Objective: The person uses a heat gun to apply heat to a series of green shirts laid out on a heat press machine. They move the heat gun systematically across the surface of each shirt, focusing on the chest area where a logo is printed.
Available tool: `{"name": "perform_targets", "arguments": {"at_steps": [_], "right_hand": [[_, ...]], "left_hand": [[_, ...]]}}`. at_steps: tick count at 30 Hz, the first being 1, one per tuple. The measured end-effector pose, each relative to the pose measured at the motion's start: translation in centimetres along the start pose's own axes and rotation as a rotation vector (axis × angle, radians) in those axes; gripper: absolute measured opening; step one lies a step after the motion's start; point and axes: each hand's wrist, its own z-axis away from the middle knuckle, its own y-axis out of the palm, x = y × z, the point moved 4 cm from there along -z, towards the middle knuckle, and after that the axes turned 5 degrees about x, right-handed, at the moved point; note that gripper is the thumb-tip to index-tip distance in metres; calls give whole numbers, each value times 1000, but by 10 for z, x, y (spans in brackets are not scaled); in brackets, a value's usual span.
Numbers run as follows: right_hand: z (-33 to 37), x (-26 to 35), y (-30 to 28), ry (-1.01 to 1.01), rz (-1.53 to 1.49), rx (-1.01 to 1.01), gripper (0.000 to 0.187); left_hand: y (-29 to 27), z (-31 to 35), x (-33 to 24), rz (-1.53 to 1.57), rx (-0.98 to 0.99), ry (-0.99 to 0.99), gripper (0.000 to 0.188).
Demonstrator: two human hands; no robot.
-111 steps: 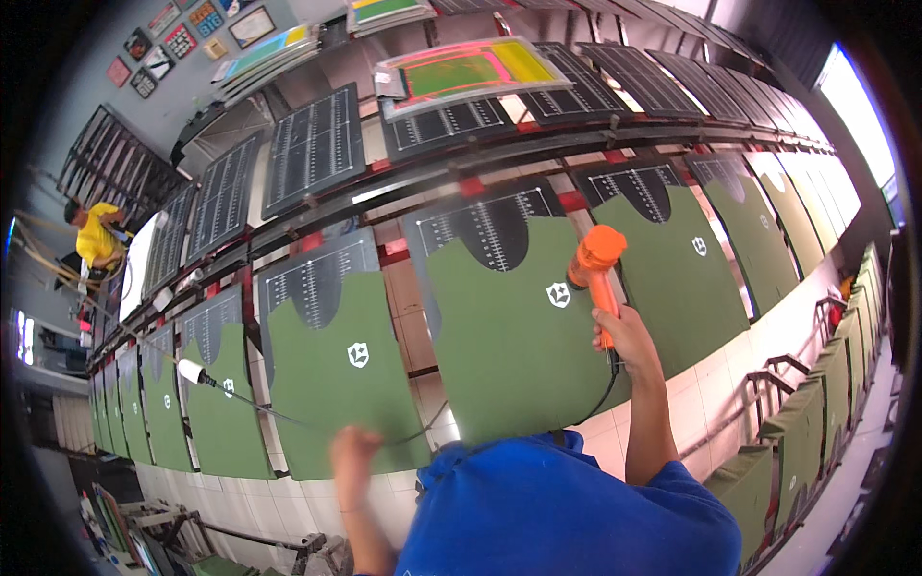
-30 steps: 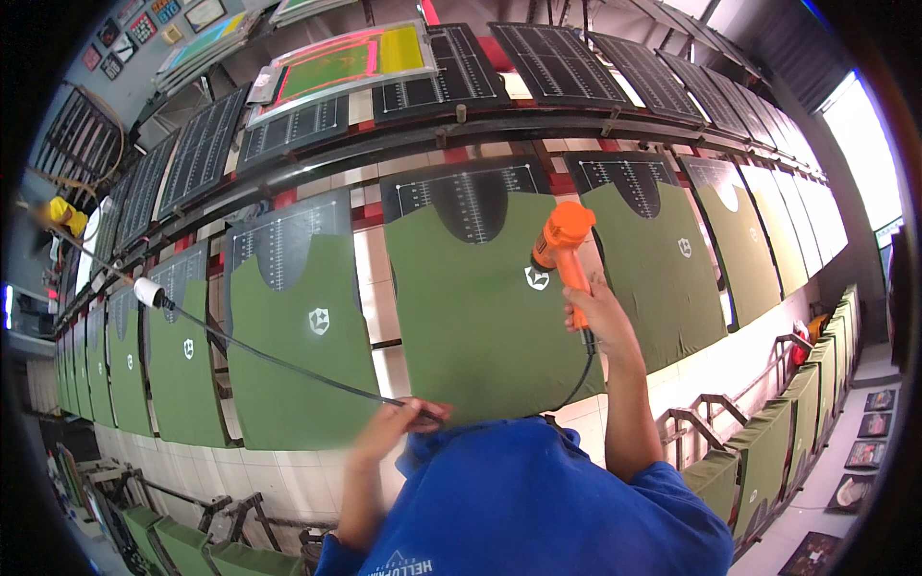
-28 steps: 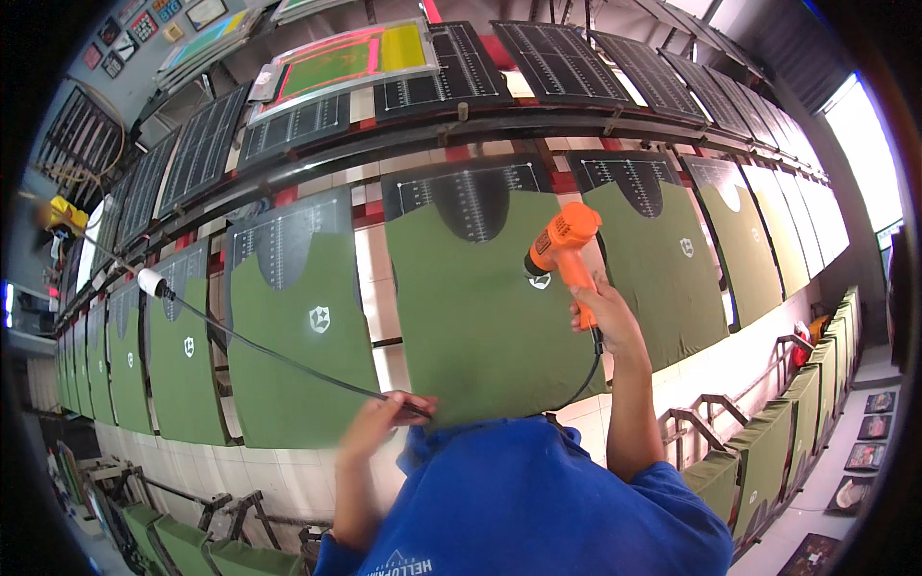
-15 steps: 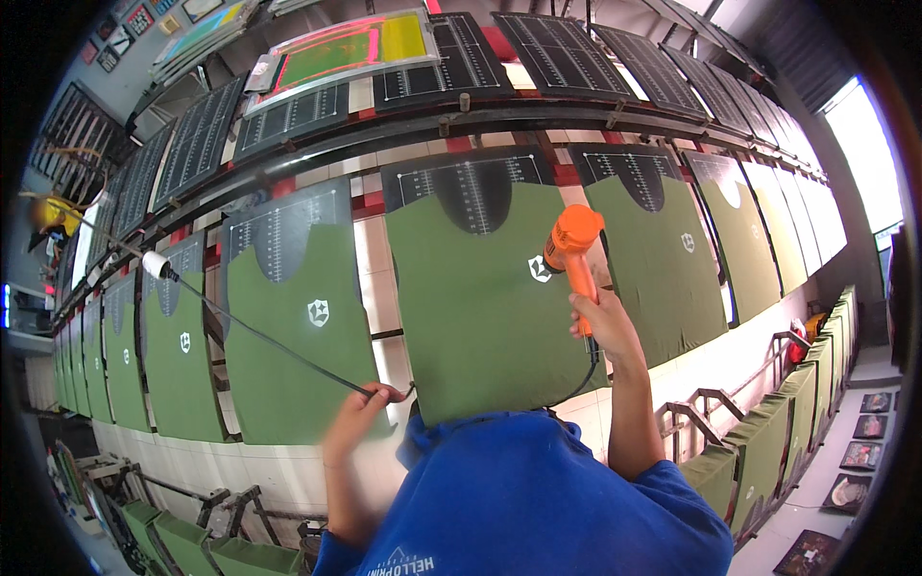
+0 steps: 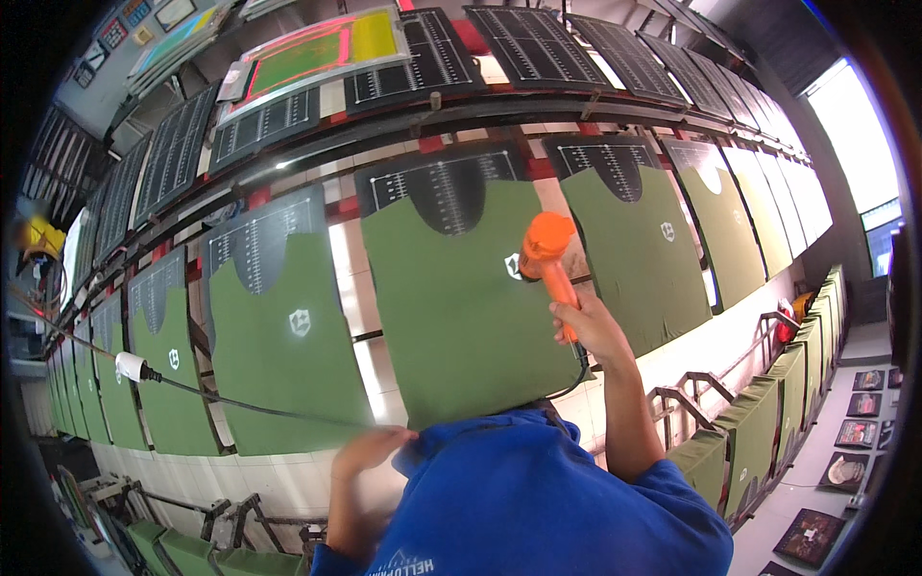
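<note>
My right hand (image 5: 591, 326) grips the handle of an orange heat gun (image 5: 545, 252), raised with its head close to the small white logo (image 5: 514, 267) on a green shirt (image 5: 451, 326). That shirt is stretched over a dark board straight ahead. My left hand (image 5: 370, 449) is low, blurred and curled around a black cable (image 5: 240, 405). The cable runs left to a white plug (image 5: 128, 366). My blue shirt (image 5: 538, 509) fills the lower middle and hides the board's lower edge.
More green shirts on boards stand in a long row to the left (image 5: 283, 355) and right (image 5: 643, 250). Dark gridded boards and a bright printing screen (image 5: 307, 53) lie behind. A lower rack with green shirts (image 5: 768, 403) runs along the right. A person in yellow (image 5: 43, 235) is far left.
My left hand has dropped a little with the cable. The heat gun stays near the logo on the middle shirt, shifted only slightly.
</note>
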Motion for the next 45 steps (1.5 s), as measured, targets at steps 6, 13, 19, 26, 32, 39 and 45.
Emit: {"name": "perform_targets", "arguments": {"at_steps": [6, 13, 19, 26, 32, 39, 45], "right_hand": [[0, -8, -62, 3, -31, 82, 26], [16, -35, -250, 34, -112, 20, 23], [3, -41, -402, -57, -55, -122, 26], [-29, -30, -455, -77, -67, -94, 26], [-37, -32, -451, -49, -65, -63, 26], [-39, -37, -442, -91, -69, -18, 25], [-40, -39, -446, -65, -66, -98, 25]], "left_hand": [[26, -18, -39, 5, 30, -43, 39], [91, -73, -126, 333, -102, 23, 39], [146, -122, -190, 353, -112, -19, 36], [192, -177, -225, 368, -234, 23, 40], [187, -219, -139, 101, -910, 117, 50], [199, -257, -107, -309, -1675, -42, 48], [195, -261, -130, -233, -1708, -409, 44]]}}
